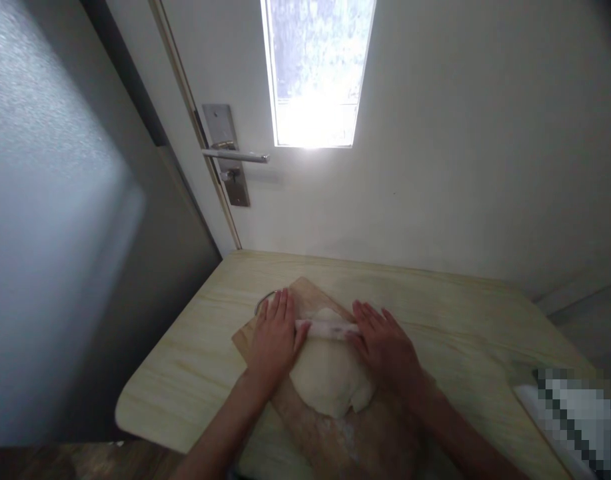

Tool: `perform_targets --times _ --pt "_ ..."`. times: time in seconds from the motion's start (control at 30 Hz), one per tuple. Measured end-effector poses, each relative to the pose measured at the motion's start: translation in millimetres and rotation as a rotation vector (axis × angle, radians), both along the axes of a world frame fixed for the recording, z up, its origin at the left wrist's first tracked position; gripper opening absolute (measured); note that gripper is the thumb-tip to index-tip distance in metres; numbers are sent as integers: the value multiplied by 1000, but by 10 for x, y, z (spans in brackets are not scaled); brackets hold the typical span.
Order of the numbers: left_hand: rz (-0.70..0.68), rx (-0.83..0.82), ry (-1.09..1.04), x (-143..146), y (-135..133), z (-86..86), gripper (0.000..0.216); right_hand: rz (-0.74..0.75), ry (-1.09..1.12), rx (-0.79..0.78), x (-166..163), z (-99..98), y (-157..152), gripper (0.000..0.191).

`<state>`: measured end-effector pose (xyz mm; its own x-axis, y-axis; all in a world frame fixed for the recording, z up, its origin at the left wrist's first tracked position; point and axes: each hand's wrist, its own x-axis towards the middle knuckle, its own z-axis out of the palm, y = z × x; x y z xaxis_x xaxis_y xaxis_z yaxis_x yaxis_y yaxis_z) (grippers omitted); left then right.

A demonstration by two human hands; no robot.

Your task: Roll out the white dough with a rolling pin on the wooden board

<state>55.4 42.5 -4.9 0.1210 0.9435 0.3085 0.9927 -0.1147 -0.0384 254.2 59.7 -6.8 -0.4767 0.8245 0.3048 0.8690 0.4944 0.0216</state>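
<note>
A flat sheet of pale dough [330, 380] lies on a wooden board [305, 427] dusted with flour. A thin rolling pin [328, 327] lies across the far part of the dough. My left hand [276, 333] presses flat on the pin's left end, fingers stretched out. On the pin's right end rests my right hand [382, 343], also flat with fingers extended. Both palms cover the ends of the pin.
The board sits on a light wooden table [185, 373] with a rounded left corner. Behind it is a white door [435, 167] with a metal handle [235, 157] and a narrow window. A blurred object [575, 413] sits at the table's right edge.
</note>
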Motion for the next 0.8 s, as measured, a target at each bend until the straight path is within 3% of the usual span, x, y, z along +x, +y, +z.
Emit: perform_targets --times 0.17,0.3,0.43,0.67,0.73,0.8 --pt "134 -237 -131 2 798 146 48 -176 -9 -157 -279 182 718 45" --pt "124 -270 -137 -26 947 213 41 -172 -18 -183 -312 237 842 44" --pt "113 -243 -122 -5 635 141 44 -164 -12 -178 -277 186 551 46" --pt "55 -61 -49 16 -467 72 51 23 25 30 3 97 -512 45" --pt "9 -40 -34 -12 -645 79 53 77 38 49 98 81 -642 45" --pt "-18 -44 -29 -34 -646 87 53 97 48 15 145 68 -577 43"
